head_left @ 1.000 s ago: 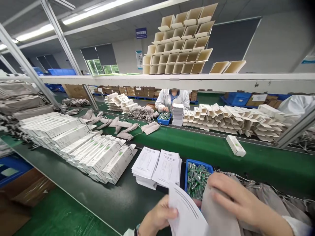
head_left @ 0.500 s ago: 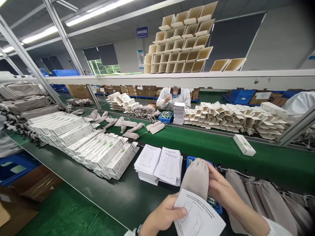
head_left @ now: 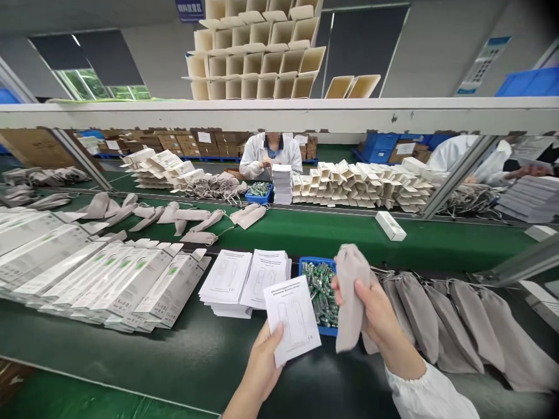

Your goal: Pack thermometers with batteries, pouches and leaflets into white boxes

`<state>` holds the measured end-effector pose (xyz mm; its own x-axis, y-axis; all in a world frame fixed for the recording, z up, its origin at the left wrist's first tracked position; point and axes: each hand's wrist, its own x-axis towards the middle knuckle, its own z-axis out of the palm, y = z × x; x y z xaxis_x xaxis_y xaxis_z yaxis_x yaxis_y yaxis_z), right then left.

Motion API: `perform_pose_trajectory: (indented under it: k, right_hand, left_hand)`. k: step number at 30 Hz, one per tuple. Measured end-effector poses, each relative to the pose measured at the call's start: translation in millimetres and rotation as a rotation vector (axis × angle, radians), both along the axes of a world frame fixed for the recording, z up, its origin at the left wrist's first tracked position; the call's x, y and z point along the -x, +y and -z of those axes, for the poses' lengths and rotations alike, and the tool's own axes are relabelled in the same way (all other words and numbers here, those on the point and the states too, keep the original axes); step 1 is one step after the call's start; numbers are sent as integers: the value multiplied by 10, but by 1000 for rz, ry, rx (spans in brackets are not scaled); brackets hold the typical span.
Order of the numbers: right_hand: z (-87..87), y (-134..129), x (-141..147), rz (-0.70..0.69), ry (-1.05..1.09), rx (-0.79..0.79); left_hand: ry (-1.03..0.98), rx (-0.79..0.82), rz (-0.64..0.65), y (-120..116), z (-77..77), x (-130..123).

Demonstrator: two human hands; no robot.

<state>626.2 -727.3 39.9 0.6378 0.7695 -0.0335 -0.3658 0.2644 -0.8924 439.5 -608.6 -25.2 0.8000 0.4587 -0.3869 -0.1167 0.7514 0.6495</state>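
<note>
Held between thumb and fingers of my left hand (head_left: 263, 359) is a white printed manual (head_left: 292, 320) with line drawings on its cover. My right hand (head_left: 379, 311) grips a grey drawstring pouch (head_left: 351, 297), upright and apart from the manual. Behind the two hands stands a blue tray (head_left: 301, 269) of small green-and-silver batteries (head_left: 321, 285), partly covered by the pouch. Two stacks of manuals (head_left: 226, 279) lie left of the tray. A row of grey pouches (head_left: 419, 320) rests to the right of my right hand.
White boxes (head_left: 148, 285) with open flaps lie in a row at left. Across the green belt (head_left: 305, 230) sit loose pouches (head_left: 192, 218) and a single box (head_left: 390, 226). A co-worker (head_left: 271, 154) sits opposite, beneath a shelf (head_left: 262, 113) bearing open cartons.
The pouch and the manual, overlapping before, are now apart, the pouch to the right. The manual now faces me more upright. My view has turned to the right.
</note>
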Motion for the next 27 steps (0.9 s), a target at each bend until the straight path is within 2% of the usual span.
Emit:
perform_pose_trajectory:
  k: [2, 3, 6, 8, 10, 12, 16, 18, 21, 23, 25, 27]
  right_hand:
    - [19, -10, 164, -102, -125, 87]
    - [61, 9, 264, -105, -215, 146]
    - [253, 114, 488, 36, -601, 313]
    - [364, 169, 515, 117, -859, 383]
    - [429, 195, 476, 145, -977, 408]
    - [460, 207, 438, 102, -861, 386]
    - [527, 245, 498, -53, -381, 278]
    - [574, 257, 559, -69, -232, 235]
    - [610, 233, 588, -105, -136, 140]
    - [593, 207, 558, -198, -88, 117]
    - [561, 202, 530, -290, -68, 167]
    - [562, 229, 552, -309, -130, 215]
  left_hand:
    - [-28, 62, -55, -79, -24, -95]
    - [-50, 77, -59, -124, -44, -145]
    - [-93, 98, -52, -239, -96, -253]
    - [-103, 85, -57, -281, -101, -273]
    - [-106, 29, -77, -298, -67, -266]
    - [-109, -72, -91, -301, -2, -257]
    - [-62, -307, -40, -287, 91, -262]
    - [10, -483, -26, -258, 57, -244]
    - [87, -747, -21, -169, -58, -147]
    - [19, -780, 27, -93, -117, -49]
    - [-94, -696, 84, -26, -135, 48]
    - [-133, -639, 104, 14, -126, 124]
